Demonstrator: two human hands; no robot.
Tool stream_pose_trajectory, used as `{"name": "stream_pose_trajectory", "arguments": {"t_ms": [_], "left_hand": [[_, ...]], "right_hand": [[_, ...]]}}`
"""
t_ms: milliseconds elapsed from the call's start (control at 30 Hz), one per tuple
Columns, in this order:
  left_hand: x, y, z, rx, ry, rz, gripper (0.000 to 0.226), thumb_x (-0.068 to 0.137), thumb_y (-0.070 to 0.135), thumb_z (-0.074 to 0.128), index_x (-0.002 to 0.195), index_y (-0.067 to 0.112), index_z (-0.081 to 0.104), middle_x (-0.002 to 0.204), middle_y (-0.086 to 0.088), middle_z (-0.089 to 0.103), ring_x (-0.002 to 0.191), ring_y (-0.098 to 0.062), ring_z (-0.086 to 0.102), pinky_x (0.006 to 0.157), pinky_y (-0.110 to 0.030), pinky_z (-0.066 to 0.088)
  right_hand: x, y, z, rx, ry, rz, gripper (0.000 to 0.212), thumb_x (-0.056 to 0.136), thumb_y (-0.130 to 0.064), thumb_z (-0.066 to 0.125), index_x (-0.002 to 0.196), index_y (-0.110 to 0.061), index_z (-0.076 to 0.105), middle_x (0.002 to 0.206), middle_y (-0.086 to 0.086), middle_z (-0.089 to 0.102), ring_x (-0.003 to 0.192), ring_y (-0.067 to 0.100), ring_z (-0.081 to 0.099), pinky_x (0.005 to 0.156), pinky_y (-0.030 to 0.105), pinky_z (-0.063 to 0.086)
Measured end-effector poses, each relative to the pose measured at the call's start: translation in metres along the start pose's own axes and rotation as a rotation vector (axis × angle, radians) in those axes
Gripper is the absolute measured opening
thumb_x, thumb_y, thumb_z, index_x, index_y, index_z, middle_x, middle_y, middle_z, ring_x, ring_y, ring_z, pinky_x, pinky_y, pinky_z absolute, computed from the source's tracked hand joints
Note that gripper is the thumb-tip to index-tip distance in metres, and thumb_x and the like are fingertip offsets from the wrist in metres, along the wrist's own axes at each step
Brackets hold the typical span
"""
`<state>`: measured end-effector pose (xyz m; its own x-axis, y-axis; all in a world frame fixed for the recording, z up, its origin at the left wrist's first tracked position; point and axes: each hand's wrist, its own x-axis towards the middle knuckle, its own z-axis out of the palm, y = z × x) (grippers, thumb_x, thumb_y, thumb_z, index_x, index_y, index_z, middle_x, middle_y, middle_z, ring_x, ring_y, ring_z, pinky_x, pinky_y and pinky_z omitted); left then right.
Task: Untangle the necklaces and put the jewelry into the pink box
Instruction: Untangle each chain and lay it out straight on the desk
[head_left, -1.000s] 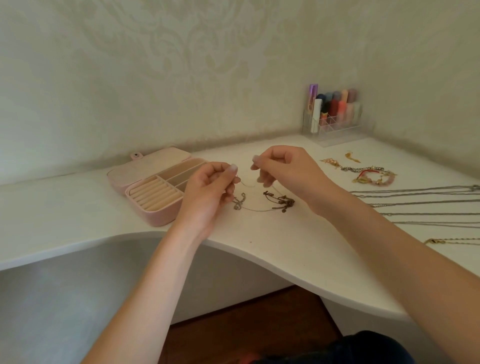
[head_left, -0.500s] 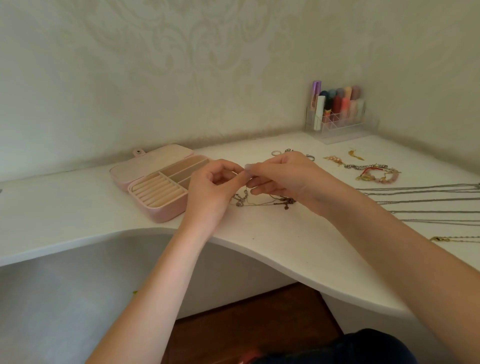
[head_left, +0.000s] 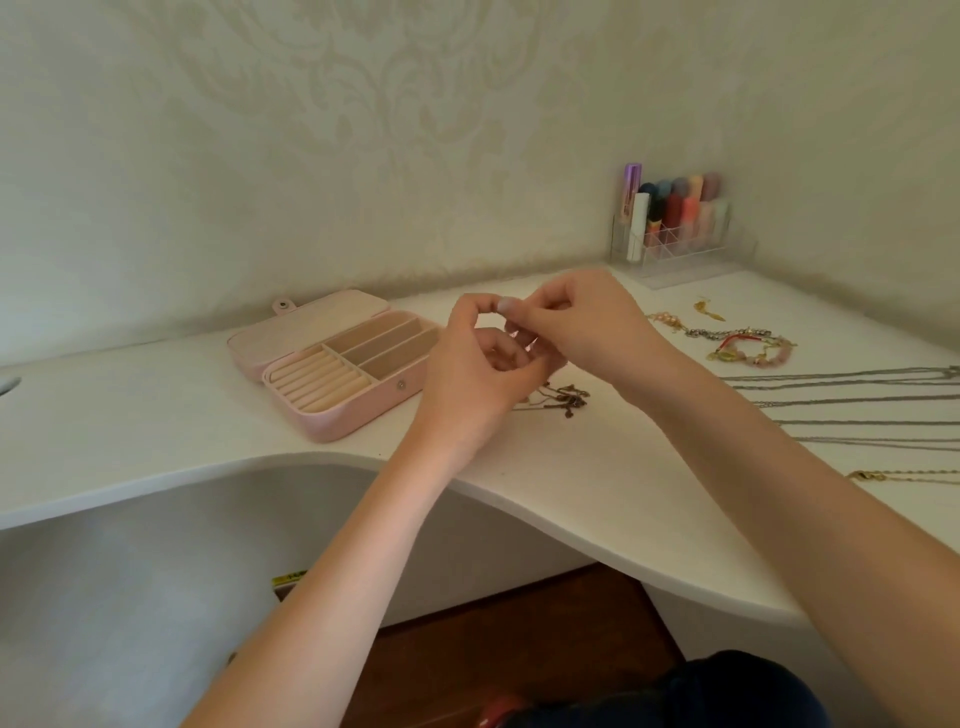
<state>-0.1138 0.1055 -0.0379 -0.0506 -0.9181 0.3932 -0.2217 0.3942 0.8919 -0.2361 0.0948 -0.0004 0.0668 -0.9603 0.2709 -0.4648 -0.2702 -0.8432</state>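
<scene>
Right now both hands are raised just above the white desk (head_left: 597, 499), fingertips pressed close together. The left hand (head_left: 480, 371) and the right hand (head_left: 576, 325) each have their fingers curled in a pinch, seemingly on a fine chain, though the strand itself is too thin to make out between them. Below them the tangled necklaces (head_left: 558, 399) lie in a small dark knot on the desk, just right of the pink box (head_left: 337, 423).

To my eye the knot wants teasing, not tugging: hold 1 strand slack, work a loop loose with the nails, and keep the pendants resting on the desk so their weight doesn't tighten things.

The pink box sits open, lid (head_left: 311, 325) folded back flat. Its ring rolls on the near side and the 3 long compartments behind them look empty; nothing has gone in yet. Over in the corner a clear organiser (head_left: 675, 254) holds a row of upright cosmetic tubes. Bracelets (head_left: 748, 348) and several straightened chains (head_left: 857, 402) lie to the right, well apart from the box.
</scene>
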Motion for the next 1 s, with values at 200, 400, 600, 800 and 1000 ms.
{"name": "stream_pose_trajectory", "arguments": {"t_ms": [200, 400, 600, 800, 1000], "left_hand": [[0.011, 0.017, 0.009, -0.174, 0.003, -0.129, 0.057, 0.085, 0.019, 0.069, 0.131, 0.023, 0.036, 0.063, -0.001, 0.067, 0.046, -0.009, 0.056, 0.044, -0.019, 0.043], [0.019, 0.011, 0.007, 0.002, -0.369, -0.256, 0.021, 0.097, 0.021, 0.05, 0.096, 0.01, 0.068, 0.071, -0.007, 0.072, 0.055, -0.016, 0.065, 0.043, -0.02, 0.039], [0.036, 0.018, 0.0, 0.0, -0.208, -0.239, 0.025, 0.1, 0.026, 0.043, 0.095, 0.013, 0.064, 0.083, -0.009, 0.073, 0.062, -0.026, 0.07, 0.05, -0.028, 0.052], [0.045, 0.011, -0.019, -0.192, 0.06, -0.33, 0.038, 0.103, 0.034, 0.03, 0.095, 0.009, 0.057, 0.053, -0.01, 0.065, 0.049, -0.025, 0.066, 0.039, -0.024, 0.047], [0.043, 0.002, -0.027, -0.17, 0.024, -0.35, 0.04, 0.103, 0.032, 0.033, 0.09, 0.004, 0.056, 0.053, -0.01, 0.064, 0.047, -0.024, 0.065, 0.039, -0.023, 0.045]], "right_hand": [[0.021, -0.019, -0.028, 0.037, 0.007, -0.069, 0.035, 0.098, -0.034, 0.049, 0.076, -0.009, 0.057, 0.073, 0.005, 0.065, 0.063, 0.013, 0.063, 0.067, 0.028, 0.058], [0.032, -0.028, -0.05, 0.257, -0.036, -0.016, 0.034, 0.099, -0.037, 0.044, 0.077, -0.013, 0.051, 0.073, 0.001, 0.062, 0.058, 0.012, 0.06, 0.048, 0.022, 0.045], [0.036, -0.024, -0.059, 0.13, 0.062, -0.096, 0.033, 0.097, -0.039, 0.047, 0.074, -0.017, 0.052, 0.071, -0.005, 0.058, 0.056, 0.007, 0.046, 0.043, 0.018, 0.035], [0.032, -0.018, -0.07, 0.228, 0.14, -0.106, 0.033, 0.095, -0.04, 0.053, 0.068, -0.02, 0.053, 0.05, -0.008, 0.046, 0.042, 0.009, 0.032, 0.038, 0.017, 0.021], [0.03, -0.016, -0.077, 0.334, 0.123, -0.117, 0.031, 0.094, -0.037, 0.054, 0.071, -0.018, 0.056, 0.052, -0.002, 0.04, 0.041, 0.009, 0.03, 0.038, 0.015, 0.021]]}}
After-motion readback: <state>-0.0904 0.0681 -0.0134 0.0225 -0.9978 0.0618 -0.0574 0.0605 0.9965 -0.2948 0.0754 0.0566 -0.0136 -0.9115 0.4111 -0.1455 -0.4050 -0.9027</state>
